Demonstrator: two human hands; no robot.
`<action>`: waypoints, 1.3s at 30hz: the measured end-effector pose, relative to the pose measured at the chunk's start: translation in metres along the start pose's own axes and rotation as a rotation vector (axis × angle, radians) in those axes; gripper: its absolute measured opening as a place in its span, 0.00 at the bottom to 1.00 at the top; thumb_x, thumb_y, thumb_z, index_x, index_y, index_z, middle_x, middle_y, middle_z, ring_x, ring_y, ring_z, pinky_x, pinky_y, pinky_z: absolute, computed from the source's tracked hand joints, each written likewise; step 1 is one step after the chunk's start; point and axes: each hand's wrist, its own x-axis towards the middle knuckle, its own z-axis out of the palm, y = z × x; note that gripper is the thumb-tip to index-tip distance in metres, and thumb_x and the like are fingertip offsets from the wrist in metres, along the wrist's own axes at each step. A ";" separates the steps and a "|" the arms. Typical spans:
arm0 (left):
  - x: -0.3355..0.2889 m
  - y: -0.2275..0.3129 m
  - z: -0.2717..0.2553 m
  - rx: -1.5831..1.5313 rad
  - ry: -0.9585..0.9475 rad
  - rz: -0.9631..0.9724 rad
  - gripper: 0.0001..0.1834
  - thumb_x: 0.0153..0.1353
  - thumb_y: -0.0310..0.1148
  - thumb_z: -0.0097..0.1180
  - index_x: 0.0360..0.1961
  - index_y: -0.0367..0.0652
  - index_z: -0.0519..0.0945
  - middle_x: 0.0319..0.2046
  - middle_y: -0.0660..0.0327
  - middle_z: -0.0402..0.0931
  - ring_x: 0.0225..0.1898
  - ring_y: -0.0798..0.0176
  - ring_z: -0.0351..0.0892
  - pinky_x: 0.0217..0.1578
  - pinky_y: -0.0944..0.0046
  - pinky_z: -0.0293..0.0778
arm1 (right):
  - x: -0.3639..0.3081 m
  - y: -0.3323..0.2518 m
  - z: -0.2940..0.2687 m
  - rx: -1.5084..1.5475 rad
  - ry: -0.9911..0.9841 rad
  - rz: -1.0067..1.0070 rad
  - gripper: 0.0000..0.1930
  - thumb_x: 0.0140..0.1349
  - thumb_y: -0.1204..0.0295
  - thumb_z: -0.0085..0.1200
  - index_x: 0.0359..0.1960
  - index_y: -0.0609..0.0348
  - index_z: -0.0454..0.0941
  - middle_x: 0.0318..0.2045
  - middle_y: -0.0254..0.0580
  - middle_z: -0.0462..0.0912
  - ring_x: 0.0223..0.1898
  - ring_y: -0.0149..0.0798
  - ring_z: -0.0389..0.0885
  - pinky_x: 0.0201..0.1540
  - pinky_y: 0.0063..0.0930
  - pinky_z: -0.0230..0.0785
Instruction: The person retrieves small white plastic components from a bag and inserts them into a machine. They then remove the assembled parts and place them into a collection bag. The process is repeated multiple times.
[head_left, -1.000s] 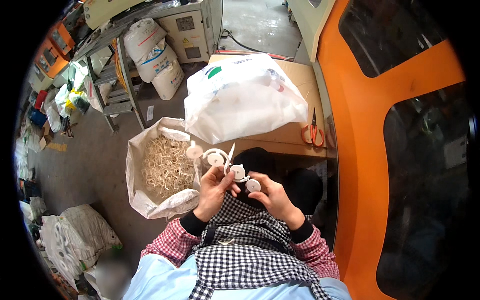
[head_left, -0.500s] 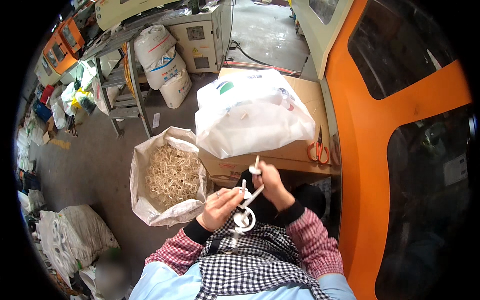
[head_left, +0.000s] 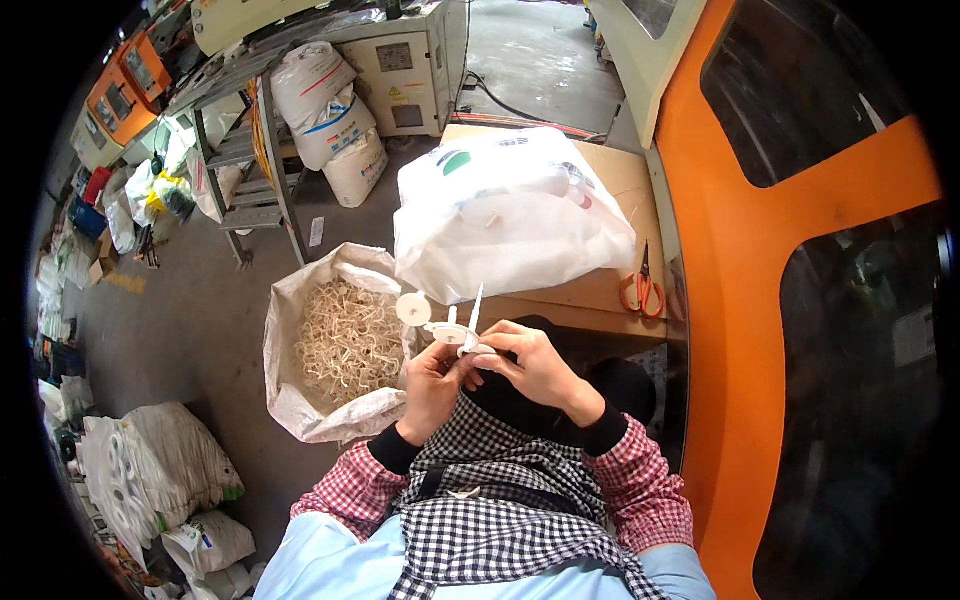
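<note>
My left hand [head_left: 430, 388] and my right hand [head_left: 540, 368] meet in front of my lap, both closed on a white moulded plastic piece [head_left: 450, 334]. It has flat round discs, short pegs and a long thin spike pointing up. One disc [head_left: 413, 309] sticks out to the left beyond my fingers. My fingertips hide the lower part of the piece. To the left of my hands stands an open woven sack [head_left: 290, 400] holding a heap of small cream-white curved plastic bits [head_left: 345, 345]. A small pale bit [head_left: 464, 493] lies on my checked apron.
Ahead, a large white plastic bag [head_left: 510, 220] rests on a cardboard box [head_left: 620, 190]. Orange-handled scissors [head_left: 642, 290] lie on the cardboard at its right. An orange machine [head_left: 730, 330] walls off the right side. Metal steps [head_left: 250, 170] and stacked full sacks [head_left: 335, 130] stand far left.
My hands were apart, with a white disc piece in the right and linked white pieces in the left. Now they are together on one piece. A pale bit shows on the apron.
</note>
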 end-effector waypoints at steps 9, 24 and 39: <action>0.000 0.027 -0.015 -0.149 -0.368 -0.289 0.08 0.62 0.29 0.52 0.37 0.34 0.76 0.25 0.61 0.77 0.20 0.73 0.75 0.19 0.77 0.70 | -0.019 -0.023 -0.019 0.059 -0.098 -0.075 0.09 0.54 0.76 0.56 0.37 0.60 0.76 0.28 0.44 0.78 0.29 0.42 0.78 0.32 0.29 0.72; -0.001 0.006 -0.028 0.895 -0.191 0.900 0.20 0.42 0.19 0.52 0.42 0.31 0.74 0.32 0.52 0.74 0.30 0.51 0.76 0.30 0.60 0.74 | 0.007 0.046 0.006 0.795 -0.229 0.665 0.16 0.65 0.63 0.46 0.24 0.60 0.75 0.13 0.24 0.61 0.13 0.21 0.54 0.14 0.17 0.43; -0.008 0.001 -0.028 0.525 0.032 0.449 0.06 0.56 0.23 0.53 0.35 0.31 0.76 0.29 0.54 0.76 0.27 0.63 0.79 0.25 0.67 0.75 | 0.009 0.026 0.025 0.372 0.063 0.532 0.19 0.66 0.62 0.45 0.27 0.66 0.78 0.13 0.28 0.71 0.15 0.21 0.67 0.16 0.15 0.57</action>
